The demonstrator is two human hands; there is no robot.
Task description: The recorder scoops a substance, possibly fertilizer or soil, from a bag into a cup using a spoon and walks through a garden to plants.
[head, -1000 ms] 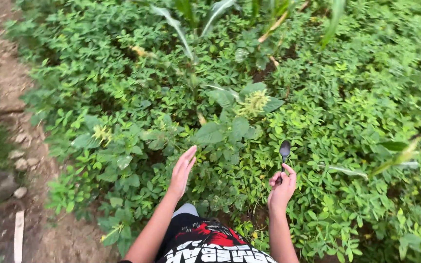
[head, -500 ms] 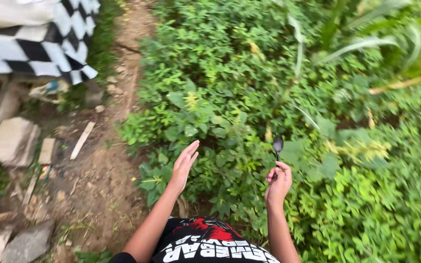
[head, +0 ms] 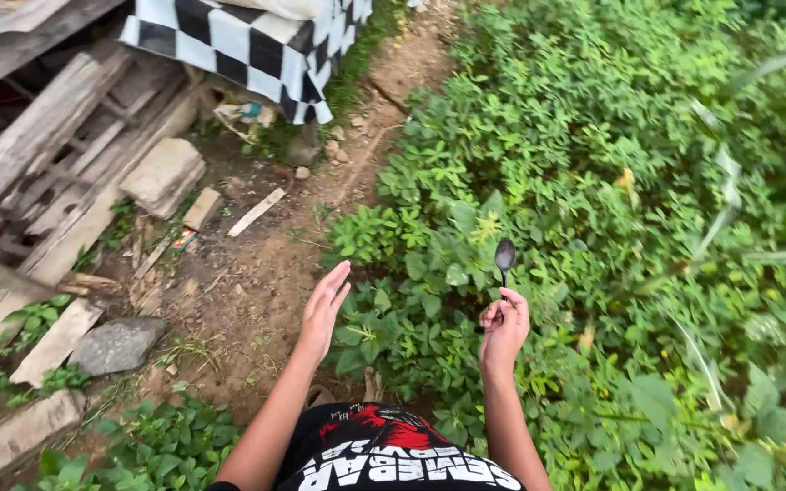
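Observation:
My right hand [head: 503, 332] is raised in front of me and grips the handle of a black spoon [head: 504, 256], bowl pointing up. My left hand [head: 322, 311] is held up with fingers straight and together, holding nothing. Both hands hover over low leafy green plants [head: 557, 164] at the edge of a dirt path [head: 247, 291]. My black shirt with a red and white print [head: 384, 455] shows at the bottom.
A black-and-white checkered cloth [head: 229, 41] hangs at the top left. Weathered wooden planks [head: 56, 155] lie at the left, with flat stones [head: 164, 175], a grey rock [head: 115, 344] and small wood scraps [head: 255, 211] on the soil. Long grass-like leaves [head: 757, 236] stand at the right.
The view has swung left: the path, planks and checkered cloth have come into sight and the plants have shifted right. Both hands keep their pose, the spoon still upright.

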